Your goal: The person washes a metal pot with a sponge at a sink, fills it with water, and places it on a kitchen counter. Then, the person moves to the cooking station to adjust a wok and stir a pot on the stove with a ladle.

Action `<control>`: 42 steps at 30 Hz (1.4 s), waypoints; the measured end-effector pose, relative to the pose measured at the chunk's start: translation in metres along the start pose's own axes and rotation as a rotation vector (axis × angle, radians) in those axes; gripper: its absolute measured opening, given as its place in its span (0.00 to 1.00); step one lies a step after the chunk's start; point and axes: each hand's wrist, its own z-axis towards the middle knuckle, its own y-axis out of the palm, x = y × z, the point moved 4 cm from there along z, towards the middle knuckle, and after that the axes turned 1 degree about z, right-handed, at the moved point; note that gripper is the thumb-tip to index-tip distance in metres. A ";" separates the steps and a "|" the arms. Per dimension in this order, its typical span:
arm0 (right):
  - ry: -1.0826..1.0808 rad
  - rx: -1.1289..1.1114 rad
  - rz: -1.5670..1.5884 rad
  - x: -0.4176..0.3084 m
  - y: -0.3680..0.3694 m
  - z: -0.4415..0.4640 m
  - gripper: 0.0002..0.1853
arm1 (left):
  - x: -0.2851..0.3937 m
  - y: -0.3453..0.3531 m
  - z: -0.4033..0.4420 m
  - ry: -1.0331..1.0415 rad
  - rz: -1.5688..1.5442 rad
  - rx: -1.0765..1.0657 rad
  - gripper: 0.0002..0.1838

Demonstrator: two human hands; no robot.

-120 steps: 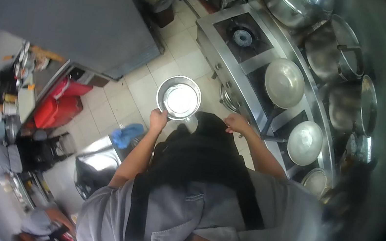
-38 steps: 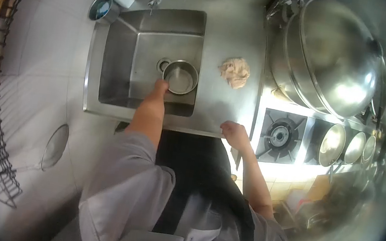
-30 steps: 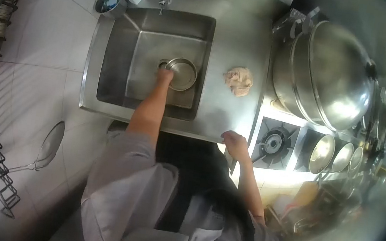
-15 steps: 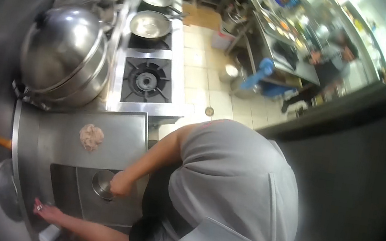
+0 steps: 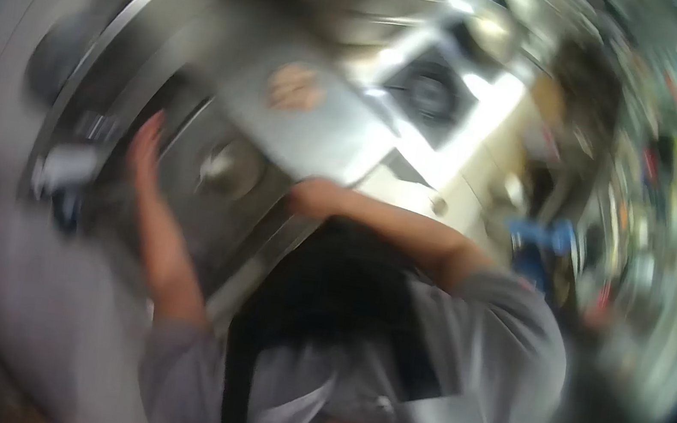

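Note:
A round metal pot [image 5: 242, 170] sits in the steel sink [image 5: 198, 222], with a bright glint on its left side. My left hand [image 5: 146, 145] is over the sink's left part, fingers seemingly stretched out and nothing visible in them. At the sink's right edge, close to my apron, is my right hand [image 5: 314, 199], apart from the pot. Its fingers are blurred and turned away, so their shape is hidden. A pale pink heap, like raw meat, [image 5: 295, 87] lies on the steel drainboard [image 5: 336, 138] beyond the sink.
A gas burner [image 5: 423, 89] is set in the steel stove beyond the drainboard. Left of the sink is a white object [image 5: 68, 167], too blurred to name. Something blue [image 5: 545, 234] shows at the right. Shelving with coloured items is smeared across the far right.
My head has turned, swinging and blurring the whole view. My right hand has come away from the pot toward my body. My left hand has moved forward over the sink.

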 end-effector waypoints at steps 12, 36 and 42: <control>-0.038 -0.033 0.296 -0.026 -0.015 0.039 0.12 | -0.156 0.049 -0.142 -0.856 -0.358 0.473 0.06; 0.467 -0.205 0.952 -0.043 0.098 0.311 0.13 | 0.012 -0.274 -0.143 -0.394 0.926 1.174 0.13; 0.259 -0.327 1.094 -0.093 0.106 0.278 0.18 | -0.035 -0.324 -0.092 -0.816 1.250 0.149 0.17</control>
